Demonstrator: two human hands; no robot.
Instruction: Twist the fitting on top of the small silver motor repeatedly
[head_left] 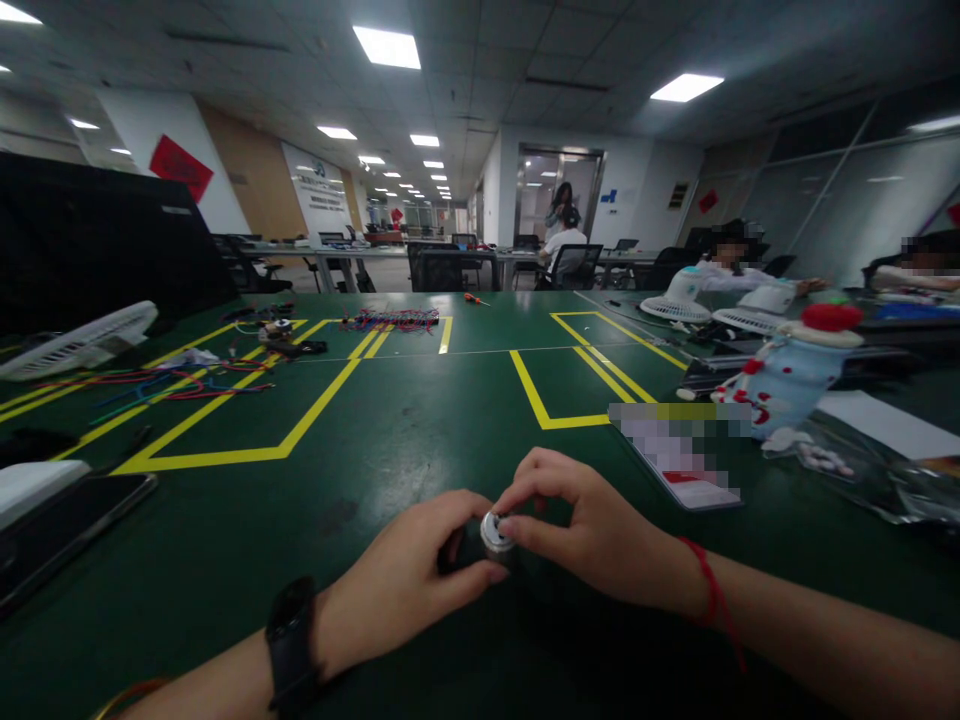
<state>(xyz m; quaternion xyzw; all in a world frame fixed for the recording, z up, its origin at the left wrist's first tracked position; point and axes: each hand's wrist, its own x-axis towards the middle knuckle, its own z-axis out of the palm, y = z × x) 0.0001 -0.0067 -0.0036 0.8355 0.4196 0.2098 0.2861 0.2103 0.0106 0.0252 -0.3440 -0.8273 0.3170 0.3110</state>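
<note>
A small silver metal cylinder [495,532] with a pale round top stands low over the green table [420,420], near its front. My left hand [416,560] curls its thumb and fingers around the cylinder's side. From the right, the thumb and forefinger of my right hand [577,520] press together at the top of it. Whether a tiny part sits between those fingertips is hidden. The cylinder's lower end is in shadow, so I cannot tell if it touches the table. My left wrist wears a black watch [292,640]; a red cord [709,580] circles my right.
Right of my hands lie a clear-covered card [675,460], a light-blue bottle [795,380] and small white fans [675,298]. At left are a phone [75,530], loose wires [202,385] and another fan [82,345]. A screwdriver [475,299] lies far back. People sit beyond the table.
</note>
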